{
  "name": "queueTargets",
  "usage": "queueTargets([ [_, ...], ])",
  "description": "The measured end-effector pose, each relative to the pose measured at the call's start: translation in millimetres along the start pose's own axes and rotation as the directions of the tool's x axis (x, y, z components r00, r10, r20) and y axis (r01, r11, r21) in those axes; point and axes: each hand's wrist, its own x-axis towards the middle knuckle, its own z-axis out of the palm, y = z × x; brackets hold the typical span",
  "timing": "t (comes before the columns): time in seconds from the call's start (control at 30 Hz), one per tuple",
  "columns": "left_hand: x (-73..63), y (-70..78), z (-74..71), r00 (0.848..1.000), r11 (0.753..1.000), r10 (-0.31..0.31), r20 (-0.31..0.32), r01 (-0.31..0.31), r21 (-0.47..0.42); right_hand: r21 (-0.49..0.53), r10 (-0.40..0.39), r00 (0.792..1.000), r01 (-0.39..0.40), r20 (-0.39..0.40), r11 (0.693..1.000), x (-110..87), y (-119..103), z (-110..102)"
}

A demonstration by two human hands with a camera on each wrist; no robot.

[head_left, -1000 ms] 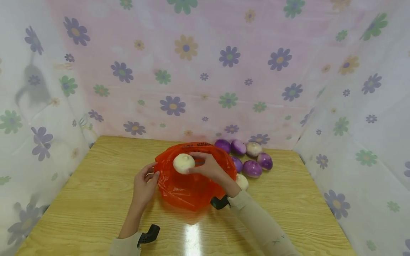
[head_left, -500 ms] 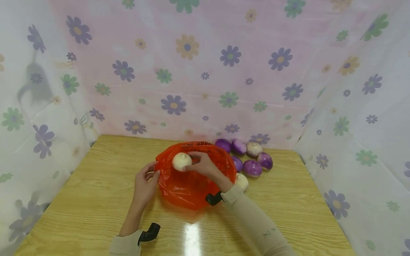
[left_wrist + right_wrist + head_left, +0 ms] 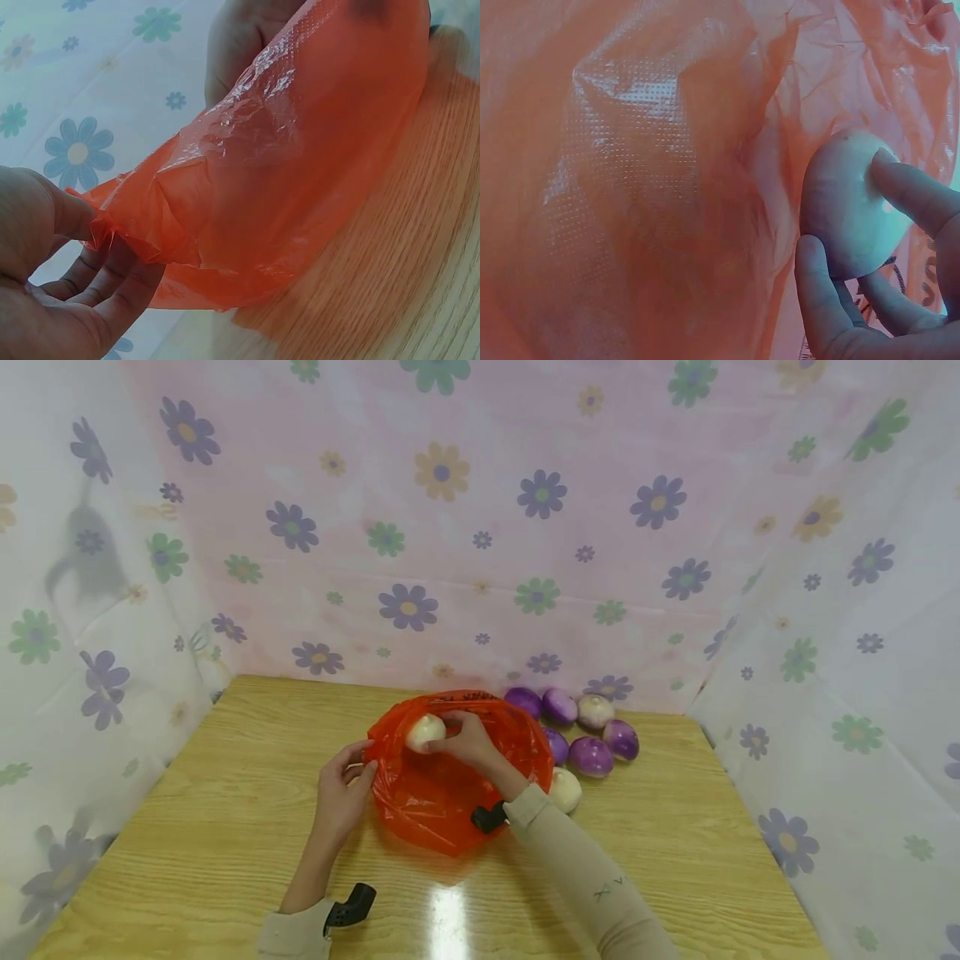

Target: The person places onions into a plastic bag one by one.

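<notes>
A crinkled red plastic bag [image 3: 427, 814] stands on the table with its mouth spread open. At the bag's left rim my left hand [image 3: 341, 789] pinches the plastic between thumb and fingers, and the left wrist view shows this bunched edge [image 3: 112, 225] close up. My right hand [image 3: 472, 745] reaches over the mouth and grips a white onion [image 3: 424, 732] near the inside left wall. In the right wrist view, thumb and fingers clasp the onion [image 3: 844, 206] from its sides, with the red plastic around it.
Several purple onions [image 3: 591, 756] and a whitish onion [image 3: 595, 712] lie to the right of the bag. Another white onion [image 3: 565, 790] sits beside the bag's right side, close to my right sleeve [image 3: 577, 868]. A flowered curtain [image 3: 480, 527] surrounds the wooden table [image 3: 225, 793].
My right hand has carried the white onion slightly left and lower into the bag's mouth. The left hand keeps its pinch on the rim, nearly still.
</notes>
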Motion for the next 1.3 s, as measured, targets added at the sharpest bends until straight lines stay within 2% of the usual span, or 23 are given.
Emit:
queueTargets([
  [0.3,-0.8,3.4,-0.3,1.000,1.000,-0.012,0.005,0.012,-0.027,0.032,0.002,1.000,-0.001,-0.014,0.999,1.4,4.8,2.7],
  [0.6,1.4,-1.0,-2.1,1.000,1.000,-0.001,-0.007,0.001,-0.029,0.096,0.003,0.999,0.001,-0.043,0.995,1.3,9.5,2.1],
  [0.77,1.9,-1.8,-2.4,1.000,1.000,0.009,-0.016,-0.009,-0.017,0.031,0.025,0.997,-0.023,-0.078,0.999,-1.9,7.2,0.1],
  [0.9,2.0,-0.6,-3.2,1.000,1.000,-0.009,-0.012,0.009,-0.002,-0.022,0.012,0.997,-0.014,-0.080,1.000,-8.6,4.3,-4.9],
  [1.13,2.4,-0.3,-5.5,0.999,0.999,-0.033,-0.014,0.033,0.014,-0.023,-0.071,0.997,0.070,-0.041,0.997,-29.1,-11.6,-19.5],
  [1.3,2.0,-0.2,-6.6,0.999,0.999,-0.038,-0.009,0.038,0.006,0.076,-0.169,0.984,0.173,-0.066,0.982,-48.0,-23.4,-26.7],
])
